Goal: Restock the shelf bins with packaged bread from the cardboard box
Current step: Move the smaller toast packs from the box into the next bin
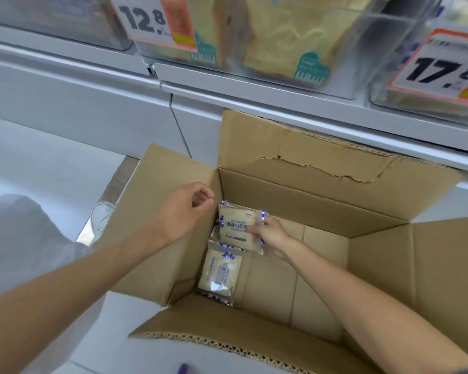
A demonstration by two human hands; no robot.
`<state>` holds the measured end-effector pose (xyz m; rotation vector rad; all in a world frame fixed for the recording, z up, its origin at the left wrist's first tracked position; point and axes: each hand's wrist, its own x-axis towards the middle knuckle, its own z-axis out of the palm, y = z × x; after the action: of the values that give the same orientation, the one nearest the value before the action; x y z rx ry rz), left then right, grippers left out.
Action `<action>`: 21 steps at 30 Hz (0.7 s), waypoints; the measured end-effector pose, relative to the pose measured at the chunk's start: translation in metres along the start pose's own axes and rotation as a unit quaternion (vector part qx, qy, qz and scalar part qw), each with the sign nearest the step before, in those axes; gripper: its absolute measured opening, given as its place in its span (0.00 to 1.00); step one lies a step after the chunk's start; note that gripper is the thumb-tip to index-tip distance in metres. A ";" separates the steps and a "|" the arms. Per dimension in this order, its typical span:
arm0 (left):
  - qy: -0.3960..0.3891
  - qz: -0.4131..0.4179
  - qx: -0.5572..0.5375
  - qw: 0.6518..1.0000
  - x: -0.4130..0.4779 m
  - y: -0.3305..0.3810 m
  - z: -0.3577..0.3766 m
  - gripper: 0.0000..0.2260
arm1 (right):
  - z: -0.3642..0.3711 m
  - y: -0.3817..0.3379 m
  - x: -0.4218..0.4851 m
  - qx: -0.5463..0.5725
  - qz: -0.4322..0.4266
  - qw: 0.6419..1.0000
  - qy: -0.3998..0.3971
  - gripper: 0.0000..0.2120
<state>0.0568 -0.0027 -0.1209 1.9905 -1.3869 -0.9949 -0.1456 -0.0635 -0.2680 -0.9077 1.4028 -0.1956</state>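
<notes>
Cardboard fills the centre and lower right of the frame: the open cardboard box (322,201) stands on the floor below the white shelf (254,90), whose clear bins (295,36) along the top edge hold packaged loaves behind price tags. Deep in the box's left corner, the right hand (270,234) grips the right edge of one bread packet (234,229), with a second packet (219,273) lying just below it. At centre left, the left hand (185,209) hovers above the box's left flap, fingers loosely curled around nothing.

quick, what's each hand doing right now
Left hand: loosely curled, holding nothing, above the box edge.
Right hand: closed on a bread pack in the box.
</notes>
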 end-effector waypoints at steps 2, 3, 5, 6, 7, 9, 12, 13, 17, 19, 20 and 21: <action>0.033 -0.006 -0.023 0.999 -0.001 0.008 0.000 0.05 | -0.018 -0.018 -0.027 0.000 -0.044 0.998 -0.044 0.11; 0.059 -0.014 -0.047 0.997 -0.001 0.012 0.000 0.05 | -0.028 -0.028 -0.041 0.015 -0.058 0.996 -0.071 0.11; 0.093 -0.040 -0.093 0.990 -0.004 0.023 -0.001 0.05 | -0.042 -0.048 -0.066 0.061 -0.081 0.987 -0.128 0.12; 0.084 -0.059 -0.102 0.989 -0.006 0.027 -0.001 0.11 | -0.044 -0.057 -0.076 0.082 -0.090 0.981 -0.151 0.13; 0.053 -0.081 -0.116 0.989 -0.009 0.030 -0.002 0.18 | -0.044 -0.066 -0.082 0.095 -0.100 0.976 -0.170 0.13; -0.017 -0.126 -0.171 0.977 -0.015 0.030 -0.003 0.26 | -0.038 -0.079 -0.091 0.100 -0.110 0.971 -0.188 0.14; -0.004 -0.174 -0.218 0.960 -0.022 0.010 -0.018 0.23 | -0.030 -0.073 -0.090 0.090 -0.085 0.968 -0.216 0.25; 0.000 -0.179 -0.221 0.959 -0.025 0.003 -0.024 0.22 | -0.030 -0.063 -0.084 0.079 -0.062 0.970 -0.220 0.32; -0.008 -0.170 -0.192 0.967 -0.031 -0.014 -0.035 0.16 | -0.014 0.003 -0.054 0.009 0.060 0.983 -0.172 0.36; -0.004 -0.165 -0.166 0.972 -0.030 -0.016 -0.033 0.15 | 0.003 0.031 -0.041 0.003 0.107 0.982 -0.157 0.30; -0.003 -0.166 -0.162 0.973 -0.028 -0.016 -0.031 0.14 | 0.012 0.042 -0.035 0.010 0.125 0.980 -0.152 0.29; -0.001 -0.168 -0.159 0.973 -0.027 -0.016 -0.030 0.13 | 0.021 0.052 -0.029 0.020 0.142 0.978 -0.149 0.30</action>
<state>0.0841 0.0278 -0.1072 2.0081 -0.8363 -1.2779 -0.1528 -0.0024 -0.2814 -0.6619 1.2261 0.1241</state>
